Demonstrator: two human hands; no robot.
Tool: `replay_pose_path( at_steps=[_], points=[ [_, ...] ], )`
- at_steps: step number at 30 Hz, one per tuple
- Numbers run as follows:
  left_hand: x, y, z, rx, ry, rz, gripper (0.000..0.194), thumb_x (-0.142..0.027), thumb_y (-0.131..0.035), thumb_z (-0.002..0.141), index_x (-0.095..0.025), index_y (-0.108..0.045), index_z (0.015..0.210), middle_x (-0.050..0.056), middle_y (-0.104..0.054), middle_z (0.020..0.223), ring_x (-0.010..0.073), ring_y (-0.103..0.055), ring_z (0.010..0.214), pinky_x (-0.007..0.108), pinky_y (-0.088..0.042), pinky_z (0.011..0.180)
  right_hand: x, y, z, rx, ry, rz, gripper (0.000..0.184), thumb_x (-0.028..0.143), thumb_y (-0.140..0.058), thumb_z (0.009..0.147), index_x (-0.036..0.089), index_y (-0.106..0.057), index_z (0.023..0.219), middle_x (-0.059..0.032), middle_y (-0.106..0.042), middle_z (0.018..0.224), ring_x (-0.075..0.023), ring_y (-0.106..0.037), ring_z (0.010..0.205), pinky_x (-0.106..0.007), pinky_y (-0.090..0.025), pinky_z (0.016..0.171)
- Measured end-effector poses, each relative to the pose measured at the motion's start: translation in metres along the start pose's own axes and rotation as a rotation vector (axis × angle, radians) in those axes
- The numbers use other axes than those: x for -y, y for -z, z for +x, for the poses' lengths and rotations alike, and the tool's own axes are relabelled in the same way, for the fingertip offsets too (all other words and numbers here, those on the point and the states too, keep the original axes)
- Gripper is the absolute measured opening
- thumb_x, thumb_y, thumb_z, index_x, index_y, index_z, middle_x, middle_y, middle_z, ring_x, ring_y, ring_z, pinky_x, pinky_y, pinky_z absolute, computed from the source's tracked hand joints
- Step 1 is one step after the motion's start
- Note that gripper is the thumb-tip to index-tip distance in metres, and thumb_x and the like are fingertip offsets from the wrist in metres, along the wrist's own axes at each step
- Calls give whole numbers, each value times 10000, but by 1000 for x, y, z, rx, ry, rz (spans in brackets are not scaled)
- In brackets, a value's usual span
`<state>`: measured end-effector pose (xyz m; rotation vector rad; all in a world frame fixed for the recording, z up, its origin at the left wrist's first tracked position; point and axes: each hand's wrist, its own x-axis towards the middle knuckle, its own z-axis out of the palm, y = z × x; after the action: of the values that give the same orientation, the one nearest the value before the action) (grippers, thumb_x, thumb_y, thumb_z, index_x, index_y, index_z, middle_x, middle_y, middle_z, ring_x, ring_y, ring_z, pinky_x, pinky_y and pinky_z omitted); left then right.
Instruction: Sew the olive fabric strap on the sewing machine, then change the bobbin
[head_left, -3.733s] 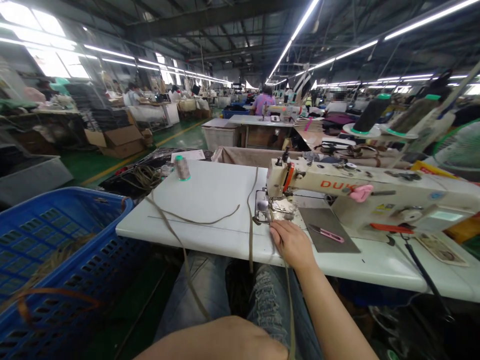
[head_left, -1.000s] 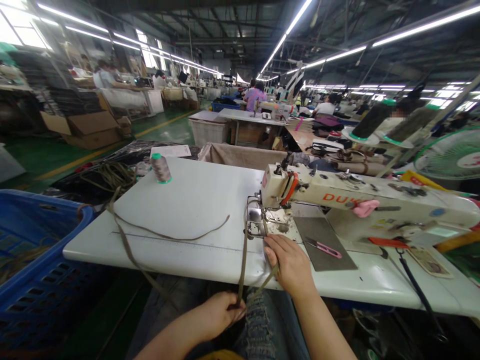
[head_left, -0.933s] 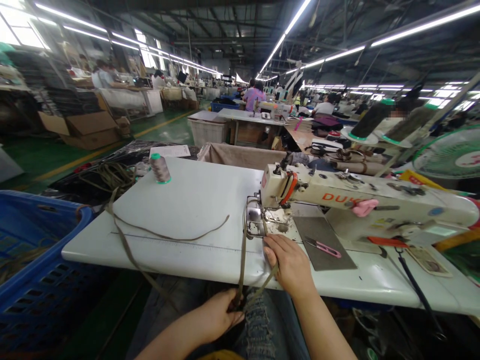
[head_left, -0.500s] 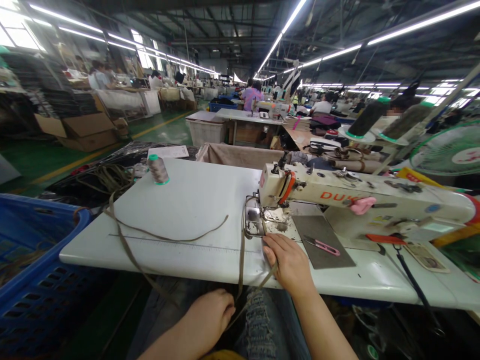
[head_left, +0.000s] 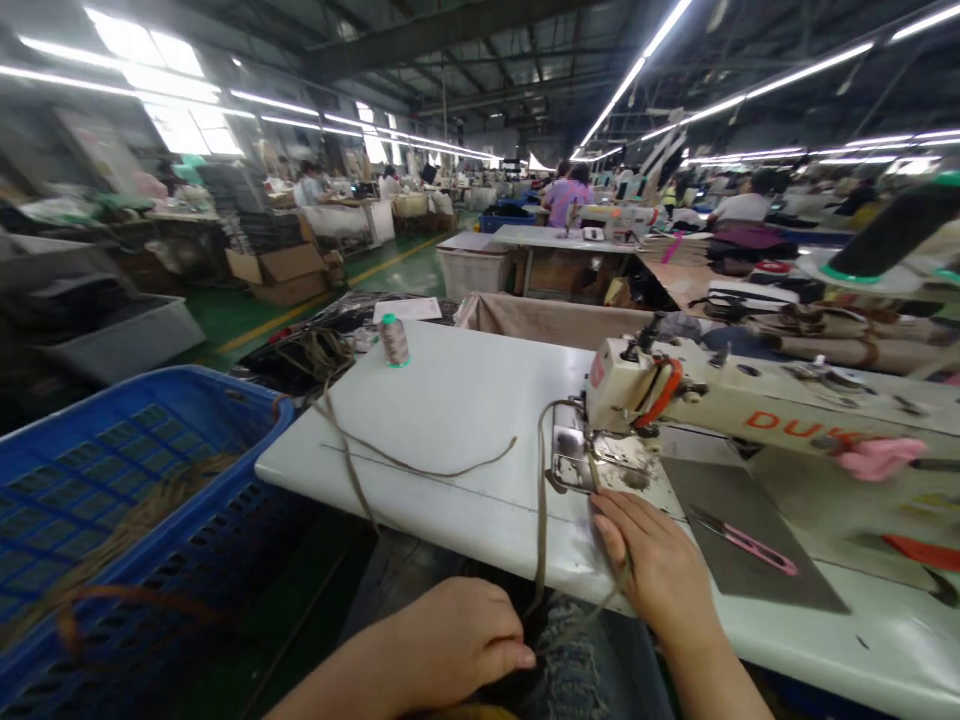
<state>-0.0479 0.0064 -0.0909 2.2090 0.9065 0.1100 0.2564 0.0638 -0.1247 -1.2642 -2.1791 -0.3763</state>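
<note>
My right hand (head_left: 652,550) rests at the front of the sewing machine (head_left: 630,385), fingertips by the needle plate (head_left: 626,460). A narrow olive-brown strap (head_left: 541,500) loops from the machine's left side over the table edge. Another length of strap passes under my right fingers and slants down toward my left hand (head_left: 472,640). Low over my lap, that hand is closed, its thumb pressed in where the strap runs; the grip itself is partly hidden. Pink-handled thread snips (head_left: 750,545) lie on a grey pad (head_left: 787,575) right of my right hand.
A thread cone (head_left: 394,342) stands toward the back left of the white table (head_left: 442,400). A loose strap end (head_left: 450,472) curves across the tabletop. At left, a blue plastic basket (head_left: 187,500) holds more strapping. A fabric-lined bin (head_left: 547,318) sits behind the table.
The view has turned left, so the table and machine appear farther right and more of the basket shows. My right hand stays by the needle plate; my left hand has shifted slightly away from it.
</note>
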Motion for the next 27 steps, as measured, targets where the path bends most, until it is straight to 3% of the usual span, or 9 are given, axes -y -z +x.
replay_pose_path(
  at_steps=[3,6,9,12,16,19,23,25,27],
  points=[
    [0,21,-19,3,-15,-23,323,-544,-716,1000,-233,-780,1062,41,-785,990,231,-725,956,313,-497,828,-6,-6,0,-41,42,12,453,467,-440,1141,178,-778,1226,-96,-807,1229,-276,-746,1138,-443,-550,1066],
    [12,37,-39,-62,102,111,171,-395,-768,985,-229,-768,1025,37,-776,982,239,-713,976,334,-493,875,-11,-11,0,-63,93,16,477,473,-420,1141,160,-772,1218,-102,-809,1210,-278,-747,1124,-445,-539,1065],
    [35,56,-63,-240,271,278,80,-248,-682,1006,-215,-750,979,48,-755,991,248,-686,1011,368,-487,935,-15,-13,0,-90,118,16,485,466,-404,1136,157,-768,1223,-106,-810,1202,-286,-750,1112,-452,-536,1060],
    [60,84,-97,-482,435,496,177,-170,-569,1022,-196,-732,958,70,-738,995,254,-662,1005,399,-490,964,-18,-15,-2,-99,111,27,482,468,-396,1123,184,-765,1251,-98,-807,1221,-286,-751,1119,-449,-537,1061],
    [87,124,-159,-732,658,900,261,-207,-480,1048,-174,-736,1013,121,-741,1038,316,-652,1070,470,-488,1010,-18,-16,-4,-100,87,30,478,454,-377,1120,200,-761,1250,-86,-813,1198,-284,-753,1115,-449,-523,1092],
    [100,142,-205,-840,909,1026,353,-307,-434,1073,-149,-749,1049,158,-714,1076,351,-640,1089,480,-520,988,-15,-14,-4,-103,82,37,467,430,-375,1121,190,-764,1220,-89,-815,1177,-284,-755,1104,-446,-522,1084],
    [110,145,-234,-906,1255,817,435,-370,-382,1054,-146,-756,1051,207,-659,1167,392,-667,1054,515,-572,892,-12,-10,0,-116,70,18,460,450,-397,1113,199,-776,1185,-85,-821,1144,-286,-760,1064,-445,-527,1065],
    [108,145,-229,-1027,1240,668,454,-385,-349,1051,-150,-735,1098,200,-674,1163,397,-683,1082,556,-578,943,-11,-9,1,-112,88,6,459,455,-408,1112,192,-778,1179,-87,-821,1136,-288,-760,1051,-446,-532,1056],
    [98,147,-215,-1232,1097,451,446,-425,-362,1047,-156,-704,1145,166,-716,1085,380,-711,1070,583,-585,986,-11,-10,2,-112,101,3,459,444,-407,1118,178,-778,1168,-93,-821,1129,-289,-761,1049,-450,-536,1046]
  ],
)
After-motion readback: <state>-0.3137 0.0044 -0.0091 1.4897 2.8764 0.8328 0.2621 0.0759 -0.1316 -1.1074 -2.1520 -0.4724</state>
